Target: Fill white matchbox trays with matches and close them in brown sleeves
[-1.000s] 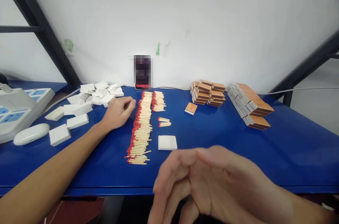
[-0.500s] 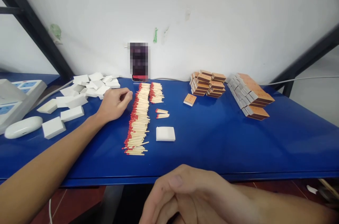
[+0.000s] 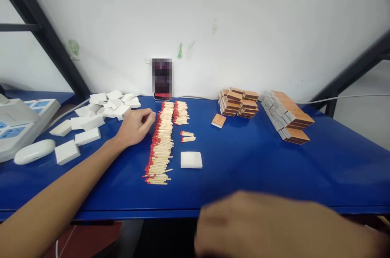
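My left hand (image 3: 137,127) rests on the blue table just left of a long row of red-tipped matches (image 3: 163,140). Its fingers are curled in, thumb against them, and nothing shows in the grip. Over the front edge my right hand (image 3: 243,225) is smeared by motion, back side up, its fingers hidden. A shorter group of matches (image 3: 182,113) lies beside the long row, with a few loose matches (image 3: 187,137) below it. Nearer the front sits a small white box tray (image 3: 191,160). One orange matchbox (image 3: 218,120) lies flat farther right.
White box trays (image 3: 114,103) are heaped at the back left, near a power strip (image 3: 29,126) and a white oval object (image 3: 35,152). A phone (image 3: 162,79) leans on the wall. Stacked matchboxes (image 3: 239,103) and a larger matchbox pile (image 3: 288,115) stand at the right.
My right hand has turned from a cupped, palm-showing pose to back side up and shifted right. My left hand keeps its place by the matches. The view has tilted up slightly.
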Demonstrator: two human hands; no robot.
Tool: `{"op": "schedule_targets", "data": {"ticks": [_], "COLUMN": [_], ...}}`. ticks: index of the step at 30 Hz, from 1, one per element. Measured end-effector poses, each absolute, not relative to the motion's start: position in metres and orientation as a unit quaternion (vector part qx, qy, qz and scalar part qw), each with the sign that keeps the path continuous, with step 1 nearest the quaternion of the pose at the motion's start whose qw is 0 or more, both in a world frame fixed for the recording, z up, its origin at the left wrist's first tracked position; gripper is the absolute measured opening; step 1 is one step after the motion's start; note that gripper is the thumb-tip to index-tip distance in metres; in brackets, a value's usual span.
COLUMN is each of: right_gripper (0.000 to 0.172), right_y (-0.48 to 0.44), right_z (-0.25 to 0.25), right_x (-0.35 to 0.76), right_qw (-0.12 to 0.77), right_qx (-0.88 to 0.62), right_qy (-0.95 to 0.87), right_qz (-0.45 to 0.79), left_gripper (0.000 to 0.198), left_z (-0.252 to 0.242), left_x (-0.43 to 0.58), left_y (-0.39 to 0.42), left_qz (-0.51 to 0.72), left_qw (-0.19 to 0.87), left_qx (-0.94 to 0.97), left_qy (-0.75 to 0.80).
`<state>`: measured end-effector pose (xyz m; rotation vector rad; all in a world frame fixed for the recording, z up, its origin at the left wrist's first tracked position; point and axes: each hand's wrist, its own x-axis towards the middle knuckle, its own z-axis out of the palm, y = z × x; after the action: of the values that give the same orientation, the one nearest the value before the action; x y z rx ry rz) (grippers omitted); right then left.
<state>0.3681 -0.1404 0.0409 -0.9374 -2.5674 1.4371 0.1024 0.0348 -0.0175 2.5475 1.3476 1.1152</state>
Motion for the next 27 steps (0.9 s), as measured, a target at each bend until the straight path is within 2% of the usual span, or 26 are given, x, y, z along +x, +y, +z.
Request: {"op": "schedule_targets", "data": {"ticks": [3,6,9,12,16,20,27], "right_gripper": [0.019,0.016,0.022,0.021,0.018,0.021,0.021], "right_y": [-0.091,-0.036,0.001,0.012,0.008,0.003,-0.004], "right_z": [0.057,0.036,0.006,-0.007,-0.003,-0.002,-0.008], "right_x": [0.374,0.381,0.390,0.392,0.384,0.374,0.370], "right_qw": [0.132,0.179,0.182,0.199,0.216,0.181,0.164], "right_qx": [-0.376,-0.416,-0.456,-0.453,-0.456,-0.445,-0.420], "right_qy": [-0.883,-0.879,-0.858,-0.856,-0.854,-0.874,-0.889], "right_qz": [0.248,0.149,0.147,0.153,0.128,0.074,0.086], "left_gripper": [0.037,0.037,0.037,0.037,0.036,0.036,0.030], "left_z": [-0.018,-0.018,-0.018,-0.019,-0.019,-0.013,0.005], "left_x": [0.103,0.103,0.102,0.102,0.103,0.105,0.126], "left_y": [0.035,0.036,0.036,0.036,0.035,0.030,0.009], "left_qz": [0.356,0.352,0.354,0.355,0.356,0.368,0.336], "left_qw": [0.028,0.028,0.030,0.028,0.024,0.016,-0.015], "left_qx": [0.828,0.830,0.831,0.833,0.836,0.843,0.896], "left_qy": [0.432,0.431,0.428,0.424,0.416,0.392,0.290]}}
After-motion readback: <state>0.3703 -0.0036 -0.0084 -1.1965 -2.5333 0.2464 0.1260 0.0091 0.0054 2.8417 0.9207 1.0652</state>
